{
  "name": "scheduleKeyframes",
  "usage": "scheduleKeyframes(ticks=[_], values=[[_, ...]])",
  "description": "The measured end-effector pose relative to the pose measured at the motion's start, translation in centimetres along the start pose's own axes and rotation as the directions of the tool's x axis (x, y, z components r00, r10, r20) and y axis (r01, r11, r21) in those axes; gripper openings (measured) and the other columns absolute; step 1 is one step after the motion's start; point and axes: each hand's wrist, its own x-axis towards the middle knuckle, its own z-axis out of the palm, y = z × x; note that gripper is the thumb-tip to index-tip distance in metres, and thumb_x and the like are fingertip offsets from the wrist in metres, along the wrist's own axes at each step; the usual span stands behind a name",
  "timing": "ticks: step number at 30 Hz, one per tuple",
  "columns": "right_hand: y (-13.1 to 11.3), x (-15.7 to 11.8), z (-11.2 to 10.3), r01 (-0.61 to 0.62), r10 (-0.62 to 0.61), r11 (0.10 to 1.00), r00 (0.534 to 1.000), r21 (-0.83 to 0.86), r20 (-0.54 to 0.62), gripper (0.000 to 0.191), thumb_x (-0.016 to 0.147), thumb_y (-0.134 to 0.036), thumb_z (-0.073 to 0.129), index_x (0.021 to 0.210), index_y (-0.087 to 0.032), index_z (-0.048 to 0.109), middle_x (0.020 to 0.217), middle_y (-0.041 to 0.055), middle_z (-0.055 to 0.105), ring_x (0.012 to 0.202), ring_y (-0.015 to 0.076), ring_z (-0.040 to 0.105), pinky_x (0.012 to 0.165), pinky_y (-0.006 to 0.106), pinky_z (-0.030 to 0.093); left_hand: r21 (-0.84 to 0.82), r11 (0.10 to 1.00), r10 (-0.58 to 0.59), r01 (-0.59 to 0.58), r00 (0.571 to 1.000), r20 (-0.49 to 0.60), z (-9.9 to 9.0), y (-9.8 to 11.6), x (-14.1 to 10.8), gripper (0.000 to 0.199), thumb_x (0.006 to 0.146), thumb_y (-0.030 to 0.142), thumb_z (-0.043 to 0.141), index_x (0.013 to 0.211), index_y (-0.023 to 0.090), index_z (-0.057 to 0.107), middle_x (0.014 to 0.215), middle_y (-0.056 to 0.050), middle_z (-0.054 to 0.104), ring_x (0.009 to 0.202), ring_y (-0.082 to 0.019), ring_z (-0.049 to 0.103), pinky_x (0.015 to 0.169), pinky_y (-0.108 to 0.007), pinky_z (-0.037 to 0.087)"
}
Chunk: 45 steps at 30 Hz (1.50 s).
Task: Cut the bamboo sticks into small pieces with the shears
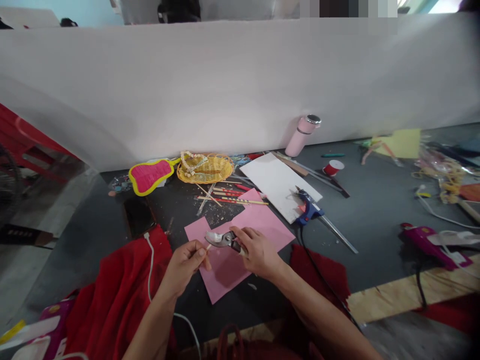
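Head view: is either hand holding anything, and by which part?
The right hand holds the cutters by the handles. The left hand pinches a thin pale stick just below the end at the blades.

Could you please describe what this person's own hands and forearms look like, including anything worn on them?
The left hand and right hand are both ungloved. The left forearm and right forearm are uncovered as far as they show, with no sleeve, watch or bracelet visible. Any ring or nail polish is too small to make out.
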Motion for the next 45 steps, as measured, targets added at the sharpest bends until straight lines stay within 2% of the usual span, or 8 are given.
scheduleKeyframes(ticks=[4, 8, 12, 15, 20, 31, 40, 45], values=[[-0.1, 0.0, 0.0, -0.028, 0.028, 1.000, 1.000, 0.003, 0.004, 0.041, 0.086, -0.014, 0.042, 0.127, -0.020, 0.042, 0.097, 0.0072, 0.058, 0.088, 0.0199, 0.055, 0.079, 0.031, 0.043, 0.091, 0.995, 0.037, -0.033, 0.998, -0.044, 0.2, 0.4, -0.1, 0.028, 0.085, 0.039, 0.055, 0.069, 0.016, 0.054, 0.059, -0.001, 0.065, 0.043, -0.006, 0.038, 0.044, -0.018, 0.026], [0.0, 0.0, 0.2, -0.057, 0.056, 0.998, 0.998, -0.024, -0.006, 0.045, 0.085, -0.012, 0.043, 0.129, -0.020, 0.040, 0.102, 0.0083, 0.058, 0.093, 0.0205, 0.054, 0.082, 0.032, 0.043, 0.243, 0.964, 0.138, -0.106, 0.983, -0.120, 0.6, 0.6, -0.1, 0.022, 0.083, 0.036, 0.057, 0.075, 0.016, 0.060, 0.067, -0.002, 0.066, 0.061, -0.013, 0.057, 0.058, -0.021, 0.042], [0.0, 0.1, 0.3, -0.073, 0.073, 0.996, 0.997, -0.053, -0.008, 0.051, 0.084, -0.013, 0.044, 0.134, -0.019, 0.037, 0.112, 0.0105, 0.057, 0.101, 0.0226, 0.052, 0.089, 0.036, 0.041, 0.390, 0.913, 0.242, -0.121, 0.930, -0.277, 0.9, 0.1, -0.1, 0.019, 0.076, 0.034, 0.065, 0.087, 0.018, 0.063, 0.082, -0.003, 0.070, 0.075, -0.018, 0.064, 0.068, -0.025, 0.047], [0.1, 0.1, 0.2, -0.071, 0.071, 0.995, 0.997, -0.077, 0.003, 0.053, 0.084, -0.014, 0.043, 0.137, -0.017, 0.034, 0.119, 0.0121, 0.055, 0.107, 0.0248, 0.049, 0.092, 0.040, 0.040, 0.488, 0.866, 0.295, -0.106, 0.897, -0.329, 1.1, -0.4, -0.2, 0.016, 0.077, 0.034, 0.063, 0.083, 0.019, 0.065, 0.080, -0.002, 0.072, 0.074, -0.019, 0.065, 0.066, -0.024, 0.047], [0.4, 0.0, 0.0, -0.026, 0.029, 0.997, 0.999, -0.071, 0.046, 0.061, 0.081, -0.013, 0.044, 0.140, -0.016, 0.030, 0.124, 0.0119, 0.052, 0.108, 0.0252, 0.047, 0.092, 0.041, 0.040, 0.532, 0.838, 0.309, -0.120, 0.909, -0.281, 1.1, -0.3, -0.4, 0.015, 0.080, 0.033, 0.060, 0.079, 0.019, 0.066, 0.075, -0.003, 0.073, 0.065, -0.017, 0.065, 0.058, -0.023, 0.045], [0.4, 0.0, -0.3, 0.038, -0.034, 0.998, 0.996, -0.044, 0.078, 0.064, 0.080, -0.012, 0.045, 0.141, -0.018, 0.027, 0.121, 0.0114, 0.052, 0.106, 0.0235, 0.048, 0.090, 0.040, 0.040, 0.181, 0.980, 0.098, -0.083, 0.993, -0.071, -0.2, 0.6, -0.2, 0.021, 0.078, 0.035, 0.061, 0.069, 0.016, 0.058, 0.064, -0.004, 0.071, 0.058, -0.015, 0.061, 0.055, -0.022, 0.044], [0.0, -0.1, -0.1, -0.021, 0.023, 1.000, 0.996, -0.015, 0.084, 0.059, 0.078, -0.011, 0.048, 0.135, -0.021, 0.036, 0.103, 0.0071, 0.057, 0.089, 0.0198, 0.054, 0.079, 0.031, 0.043, 0.184, 0.981, 0.072, -0.055, 0.993, -0.092, -0.3, 0.7, -0.2, 0.022, 0.079, 0.036, 0.061, 0.069, 0.017, 0.058, 0.063, -0.004, 0.070, 0.055, -0.014, 0.058, 0.050, -0.021, 0.040], [0.1, 0.1, 0.1, -0.046, 0.049, 0.998, 0.997, -0.045, 0.060, 0.053, 0.083, -0.012, 0.044, 0.135, -0.020, 0.035, 0.103, 0.0077, 0.057, 0.090, 0.0202, 0.054, 0.080, 0.031, 0.043, 0.345, 0.933, 0.162, -0.102, 0.975, -0.149, 0.0, 0.4, -0.1, 0.019, 0.082, 0.035, 0.057, 0.075, 0.017, 0.061, 0.071, -0.003, 0.071, 0.064, -0.015, 0.061, 0.059, -0.023, 0.043]])
